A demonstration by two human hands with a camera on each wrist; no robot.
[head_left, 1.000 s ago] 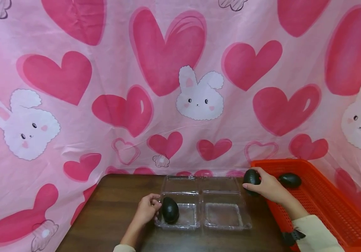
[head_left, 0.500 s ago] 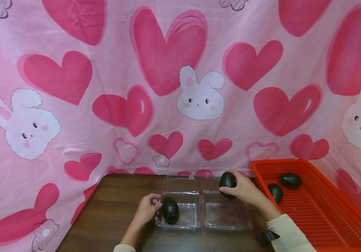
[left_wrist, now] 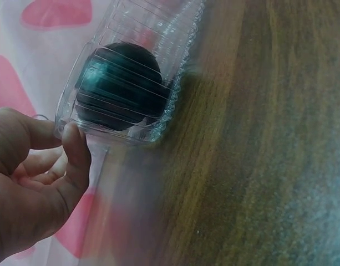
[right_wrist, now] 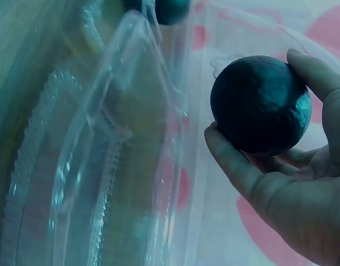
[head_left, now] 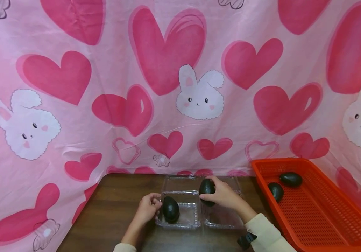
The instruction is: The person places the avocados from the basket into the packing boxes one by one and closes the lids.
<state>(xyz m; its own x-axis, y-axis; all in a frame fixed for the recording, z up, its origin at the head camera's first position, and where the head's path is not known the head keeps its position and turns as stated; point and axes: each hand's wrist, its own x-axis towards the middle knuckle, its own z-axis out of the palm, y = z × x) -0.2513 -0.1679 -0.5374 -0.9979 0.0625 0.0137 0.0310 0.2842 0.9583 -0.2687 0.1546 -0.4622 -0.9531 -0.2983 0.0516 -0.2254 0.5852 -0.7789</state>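
Avocado (head_left: pixel 207 191) at the frame's lower centre is grasped in the wide-curved right hand (head_left: pixel 224 193), apparently above clear packaging (head_left: pixel 188 214); farther left, the left hand (head_left: pixel 147 208) pinches the packaging's edge beside a second avocado (head_left: pixel 170 209).

Glossy, faintly pebbled skin on the fruit (right_wrist: pixel 261 105) in the right hand (head_left: pixel 224 194)! Below that grip, shiny clear plastic containers (head_left: pixel 189 213); wood-grain table (head_left: pixel 117 203) beneath; perforated plastic basket (head_left: pixel 312 213) to its right, creased cloth (head_left: pixel 168 122) behind!

My head view looks forward and down from farther back; both close wrist views share the clear packaging (head_left: pixel 188 214).
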